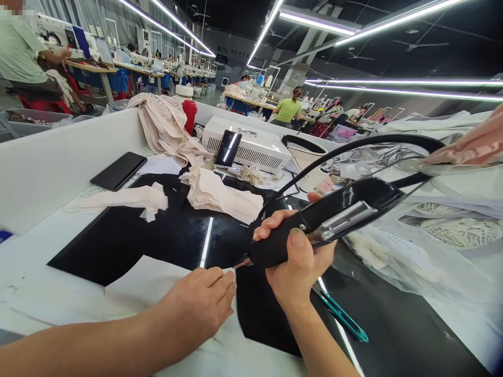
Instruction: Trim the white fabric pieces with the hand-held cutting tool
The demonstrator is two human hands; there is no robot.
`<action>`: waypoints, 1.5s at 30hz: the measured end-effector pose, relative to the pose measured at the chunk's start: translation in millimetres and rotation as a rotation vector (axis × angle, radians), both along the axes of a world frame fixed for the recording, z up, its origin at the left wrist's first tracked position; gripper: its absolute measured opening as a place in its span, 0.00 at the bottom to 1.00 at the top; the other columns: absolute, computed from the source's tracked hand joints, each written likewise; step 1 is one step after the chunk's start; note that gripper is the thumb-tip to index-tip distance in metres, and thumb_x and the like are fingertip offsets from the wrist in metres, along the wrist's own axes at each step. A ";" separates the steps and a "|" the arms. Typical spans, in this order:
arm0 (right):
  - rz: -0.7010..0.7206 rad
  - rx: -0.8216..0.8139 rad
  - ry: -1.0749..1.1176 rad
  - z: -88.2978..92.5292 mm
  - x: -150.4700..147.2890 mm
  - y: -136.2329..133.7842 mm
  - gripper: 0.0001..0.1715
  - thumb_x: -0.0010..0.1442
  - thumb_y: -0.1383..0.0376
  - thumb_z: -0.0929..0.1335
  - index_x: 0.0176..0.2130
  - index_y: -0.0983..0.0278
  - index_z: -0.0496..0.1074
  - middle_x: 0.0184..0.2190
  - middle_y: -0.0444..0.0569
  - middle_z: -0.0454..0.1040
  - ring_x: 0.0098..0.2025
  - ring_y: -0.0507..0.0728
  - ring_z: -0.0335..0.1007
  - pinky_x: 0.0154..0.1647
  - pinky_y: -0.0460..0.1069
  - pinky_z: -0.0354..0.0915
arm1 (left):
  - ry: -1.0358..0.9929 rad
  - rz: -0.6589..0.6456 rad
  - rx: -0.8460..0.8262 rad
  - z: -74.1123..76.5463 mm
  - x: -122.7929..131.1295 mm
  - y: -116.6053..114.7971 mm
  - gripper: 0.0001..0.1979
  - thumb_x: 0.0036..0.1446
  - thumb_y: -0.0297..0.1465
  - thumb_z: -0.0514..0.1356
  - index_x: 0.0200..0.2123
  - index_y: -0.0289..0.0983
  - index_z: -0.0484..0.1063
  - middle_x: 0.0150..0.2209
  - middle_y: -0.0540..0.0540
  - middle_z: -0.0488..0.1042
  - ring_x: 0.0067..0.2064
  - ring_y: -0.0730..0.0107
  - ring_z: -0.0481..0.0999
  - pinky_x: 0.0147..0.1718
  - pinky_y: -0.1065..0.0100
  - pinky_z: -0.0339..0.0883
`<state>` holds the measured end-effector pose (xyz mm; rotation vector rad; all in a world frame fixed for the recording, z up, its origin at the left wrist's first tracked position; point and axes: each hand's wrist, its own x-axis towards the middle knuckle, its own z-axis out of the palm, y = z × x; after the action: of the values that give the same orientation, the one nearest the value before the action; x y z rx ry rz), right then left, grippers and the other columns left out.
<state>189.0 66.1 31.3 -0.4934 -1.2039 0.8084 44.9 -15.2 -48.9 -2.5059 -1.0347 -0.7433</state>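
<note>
My right hand is wrapped round a black corded hand tool with a silver lever, which looks like a hot knife. Its thin metal tip points left, down to the edge of a white sheet, fabric or paper. Closed on that edge, my left hand pinches the sheet right beside the tip. The sheet lies partly on a glossy black panel. Beyond the tip sits a stack of cream fabric pieces; a smaller cream pile is to its left. Teal-handled snips lie right of my wrist.
A white vented box stands at the back with a phone leaning on it. A dark tablet or phone lies at left, near draped beige fabric. Plastic-wrapped pieces crowd the right. Co-workers sit at sewing tables beyond.
</note>
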 end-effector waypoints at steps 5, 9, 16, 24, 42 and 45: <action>-0.040 -0.035 -0.004 -1.5 -0.8 -0.1 0.27 0.59 0.55 0.76 0.54 0.52 0.68 0.29 0.37 0.73 0.24 0.50 0.69 0.25 0.47 0.71 | 0.052 -0.024 -0.010 -6.7 -1.1 1.0 0.15 0.77 0.31 0.53 0.53 0.29 0.76 0.52 0.41 0.81 0.49 0.64 0.80 0.42 0.64 0.73; -0.055 -0.030 -0.007 -1.5 1.1 0.0 0.25 0.58 0.54 0.75 0.52 0.54 0.69 0.30 0.38 0.73 0.24 0.49 0.68 0.25 0.47 0.70 | 0.053 -0.036 0.004 -10.6 -1.5 2.1 0.15 0.77 0.31 0.53 0.54 0.28 0.75 0.52 0.41 0.81 0.49 0.64 0.80 0.42 0.63 0.73; -0.060 -0.040 -0.013 -3.4 2.0 -0.3 0.27 0.59 0.56 0.75 0.54 0.54 0.68 0.29 0.38 0.73 0.23 0.50 0.68 0.25 0.48 0.71 | 0.063 -0.024 -0.013 -8.8 -2.6 1.1 0.15 0.76 0.31 0.54 0.55 0.28 0.74 0.54 0.39 0.80 0.49 0.63 0.79 0.43 0.63 0.72; -0.073 -0.050 -0.014 -2.5 0.3 -0.3 0.25 0.59 0.55 0.74 0.54 0.54 0.67 0.29 0.38 0.72 0.23 0.50 0.68 0.25 0.48 0.70 | 0.016 -0.022 0.009 -6.9 -1.8 2.3 0.15 0.77 0.31 0.52 0.52 0.29 0.76 0.52 0.42 0.81 0.47 0.64 0.80 0.43 0.63 0.72; 0.007 -0.021 -0.021 -4.8 -8.5 -3.3 0.23 0.60 0.57 0.74 0.52 0.55 0.66 0.30 0.37 0.75 0.24 0.50 0.72 0.25 0.48 0.73 | 0.219 -0.034 -0.041 -5.0 -3.1 3.7 0.16 0.76 0.31 0.54 0.56 0.28 0.74 0.54 0.36 0.79 0.50 0.62 0.78 0.45 0.61 0.70; -0.003 -0.025 -0.018 -6.2 -9.5 -3.4 0.21 0.61 0.59 0.73 0.51 0.55 0.66 0.30 0.37 0.75 0.24 0.50 0.73 0.26 0.48 0.73 | 0.225 -0.041 -0.039 -3.6 -2.8 4.3 0.16 0.77 0.31 0.52 0.55 0.27 0.75 0.52 0.37 0.79 0.50 0.62 0.78 0.44 0.62 0.69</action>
<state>179.4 62.7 25.1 -0.5238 -1.2101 0.8186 42.1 -11.0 -52.5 -2.5783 -0.9301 -0.4418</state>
